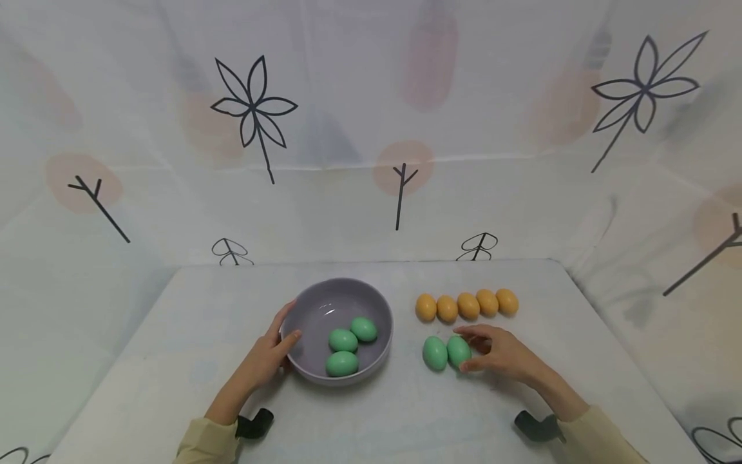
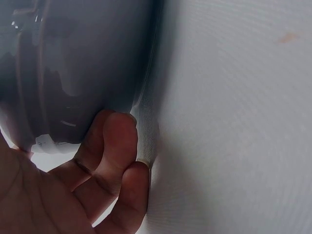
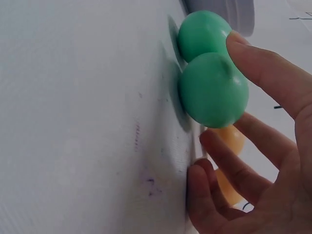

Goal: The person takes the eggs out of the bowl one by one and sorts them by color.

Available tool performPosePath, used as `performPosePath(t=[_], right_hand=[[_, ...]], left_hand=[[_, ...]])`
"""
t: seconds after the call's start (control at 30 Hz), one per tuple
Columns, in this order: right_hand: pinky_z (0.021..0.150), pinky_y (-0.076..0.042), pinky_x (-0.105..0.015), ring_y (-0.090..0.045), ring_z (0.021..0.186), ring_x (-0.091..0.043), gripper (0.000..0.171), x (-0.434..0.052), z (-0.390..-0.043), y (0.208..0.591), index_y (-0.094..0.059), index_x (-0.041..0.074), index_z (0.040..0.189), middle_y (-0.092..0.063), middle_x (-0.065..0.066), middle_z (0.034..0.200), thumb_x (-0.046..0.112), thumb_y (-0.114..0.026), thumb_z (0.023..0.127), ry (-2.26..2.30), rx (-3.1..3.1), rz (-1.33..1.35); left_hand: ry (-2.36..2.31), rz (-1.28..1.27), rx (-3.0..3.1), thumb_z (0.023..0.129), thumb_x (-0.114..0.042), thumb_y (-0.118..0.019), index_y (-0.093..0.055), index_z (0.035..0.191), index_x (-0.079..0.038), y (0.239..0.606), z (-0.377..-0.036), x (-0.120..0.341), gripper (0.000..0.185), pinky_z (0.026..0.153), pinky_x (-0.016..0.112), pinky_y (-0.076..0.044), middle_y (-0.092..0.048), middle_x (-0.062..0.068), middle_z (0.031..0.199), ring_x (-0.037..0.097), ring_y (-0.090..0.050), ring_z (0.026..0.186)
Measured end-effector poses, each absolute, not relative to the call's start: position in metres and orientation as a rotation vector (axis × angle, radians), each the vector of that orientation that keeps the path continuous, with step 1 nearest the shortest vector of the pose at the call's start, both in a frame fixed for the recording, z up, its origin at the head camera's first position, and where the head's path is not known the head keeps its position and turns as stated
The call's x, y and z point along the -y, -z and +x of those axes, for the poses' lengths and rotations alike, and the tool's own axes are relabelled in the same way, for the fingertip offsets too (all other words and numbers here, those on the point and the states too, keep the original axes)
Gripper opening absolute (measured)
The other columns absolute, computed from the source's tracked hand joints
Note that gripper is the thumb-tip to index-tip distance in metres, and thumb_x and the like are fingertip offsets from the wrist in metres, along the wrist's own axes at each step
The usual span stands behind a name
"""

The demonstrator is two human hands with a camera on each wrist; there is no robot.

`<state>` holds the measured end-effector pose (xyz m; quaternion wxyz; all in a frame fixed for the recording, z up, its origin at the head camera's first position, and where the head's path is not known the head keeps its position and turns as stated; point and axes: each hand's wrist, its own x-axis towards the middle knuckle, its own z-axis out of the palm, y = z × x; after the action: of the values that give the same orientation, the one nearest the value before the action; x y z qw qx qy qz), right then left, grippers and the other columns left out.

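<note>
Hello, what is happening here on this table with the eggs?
A person sits at a white table. The left hand holds the rim of a grey bowl with three green eggs inside. The right hand touches one of two green eggs lying on the table. Five orange eggs lie in a row behind them.

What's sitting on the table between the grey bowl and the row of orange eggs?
Nothing: in the head view, bare white table separates the round grey bowl from the five orange eggs.
</note>
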<state>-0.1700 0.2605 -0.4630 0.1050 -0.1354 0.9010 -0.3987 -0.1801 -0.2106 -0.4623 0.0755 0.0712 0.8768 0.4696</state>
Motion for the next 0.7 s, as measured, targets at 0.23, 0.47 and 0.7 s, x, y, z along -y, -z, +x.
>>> performPosePath(t=[0.23, 0.47, 0.7], right_hand=[[0.093, -0.049, -0.045, -0.058, 0.109, -0.028, 0.07, -0.263, -0.17, 0.455, -0.056, 0.002, 0.138, -0.059, -0.016, 0.128, 0.028, -0.084, 0.079, 1.254, -2.585, -0.491], [0.094, -0.048, -0.048, -0.054, 0.115, -0.035, 0.065, -0.266, -0.168, 0.44, -0.056, 0.002, 0.137, -0.057, -0.019, 0.131, 0.024, -0.082, 0.082, 1.31, -2.608, -0.574], [0.094, -0.047, -0.049, -0.053, 0.115, -0.037, 0.053, -0.262, -0.171, 0.417, -0.06, 0.004, 0.133, -0.06, -0.015, 0.127, 0.025, -0.078, 0.087, 1.285, -2.682, -0.624]], left_hand=[[-1.426, 0.214, -2.613, 0.103, -0.043, -0.05, -0.02, 0.157, -0.038, 0.462, -0.18, 0.212, 0.062, 0.059, 0.034, -0.043, -0.057, 0.009, 0.072, 0.023, -0.054, 0.061], [-1.433, 0.219, -2.612, 0.103, -0.042, -0.05, -0.02, 0.157, -0.038, 0.465, -0.181, 0.212, 0.062, 0.059, 0.034, -0.044, -0.058, 0.008, 0.073, 0.022, -0.055, 0.061], [-1.419, 0.209, -2.616, 0.103, -0.042, -0.05, -0.02, 0.157, -0.038, 0.464, -0.18, 0.212, 0.062, 0.06, 0.033, -0.044, -0.058, 0.009, 0.073, 0.021, -0.055, 0.061]])
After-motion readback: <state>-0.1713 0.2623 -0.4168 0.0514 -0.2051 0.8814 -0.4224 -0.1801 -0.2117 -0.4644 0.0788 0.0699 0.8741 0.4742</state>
